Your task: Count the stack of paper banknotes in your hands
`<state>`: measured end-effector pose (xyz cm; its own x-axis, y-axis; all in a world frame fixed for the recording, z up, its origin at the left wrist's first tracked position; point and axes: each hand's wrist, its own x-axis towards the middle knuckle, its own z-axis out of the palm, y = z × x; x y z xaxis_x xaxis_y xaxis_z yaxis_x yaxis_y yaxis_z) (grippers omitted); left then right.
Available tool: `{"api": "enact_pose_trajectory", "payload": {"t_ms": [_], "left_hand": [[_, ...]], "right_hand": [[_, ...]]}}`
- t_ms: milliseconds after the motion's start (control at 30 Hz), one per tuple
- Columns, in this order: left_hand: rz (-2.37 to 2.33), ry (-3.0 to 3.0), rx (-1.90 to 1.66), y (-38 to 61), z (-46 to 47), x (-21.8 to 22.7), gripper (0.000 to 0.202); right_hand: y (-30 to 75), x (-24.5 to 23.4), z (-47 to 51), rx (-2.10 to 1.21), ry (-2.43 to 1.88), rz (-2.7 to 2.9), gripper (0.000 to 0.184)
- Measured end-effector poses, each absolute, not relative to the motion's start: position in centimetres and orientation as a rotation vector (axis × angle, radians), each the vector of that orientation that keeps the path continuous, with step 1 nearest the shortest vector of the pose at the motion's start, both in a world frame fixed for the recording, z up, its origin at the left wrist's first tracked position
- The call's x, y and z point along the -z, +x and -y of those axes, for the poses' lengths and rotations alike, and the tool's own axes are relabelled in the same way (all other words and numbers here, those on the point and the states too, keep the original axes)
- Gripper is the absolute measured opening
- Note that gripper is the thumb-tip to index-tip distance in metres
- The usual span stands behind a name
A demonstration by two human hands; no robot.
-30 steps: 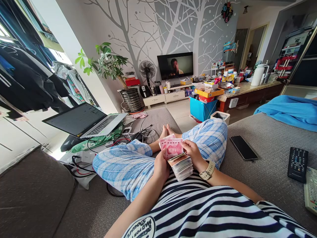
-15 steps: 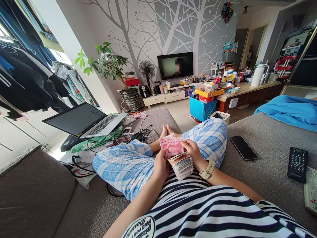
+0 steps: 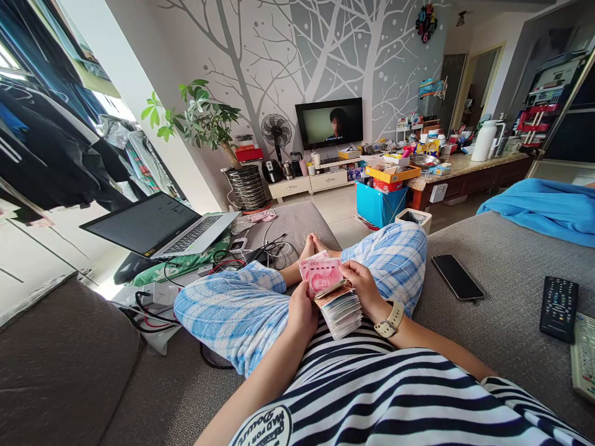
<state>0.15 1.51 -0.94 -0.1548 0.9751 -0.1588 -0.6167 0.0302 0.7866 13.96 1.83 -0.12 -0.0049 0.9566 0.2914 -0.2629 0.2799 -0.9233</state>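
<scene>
A thick wad of banknotes (image 3: 341,314) is folded over between my hands, above my lap. Its front notes are pink-red with "100" printed on them, and the fanned ends of many paler notes hang down toward my striped shirt (image 3: 372,384). My left hand (image 3: 303,311) grips the wad from the left, thumb on the pink notes. At the upper right, my right hand (image 3: 365,286) pinches the edge of a pink note between thumb and fingers. A beige watch (image 3: 389,319) is on my right wrist. Fingers behind the notes are hidden.
On the sofa (image 3: 502,328) to the right lie a phone (image 3: 458,276), a black remote (image 3: 558,309) and a pale remote (image 3: 584,356). An open laptop (image 3: 160,226) and tangled cables (image 3: 260,254) sit to the left. A television (image 3: 329,123) stands ahead.
The pink note at the front has tipped down slightly, and the fold of notes below it shows more bluish paper. Both hands have barely moved.
</scene>
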Motion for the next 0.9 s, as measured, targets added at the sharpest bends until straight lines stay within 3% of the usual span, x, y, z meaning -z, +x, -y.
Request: {"api": "enact_pose_trajectory", "payload": {"t_ms": [900], "left_hand": [[-0.87, 0.582, -1.468, 0.3, -1.0, 0.5, 0.02]], "right_hand": [[14.0, 0.4, -1.8, -1.095, -0.765, 1.22, 0.029]]}}
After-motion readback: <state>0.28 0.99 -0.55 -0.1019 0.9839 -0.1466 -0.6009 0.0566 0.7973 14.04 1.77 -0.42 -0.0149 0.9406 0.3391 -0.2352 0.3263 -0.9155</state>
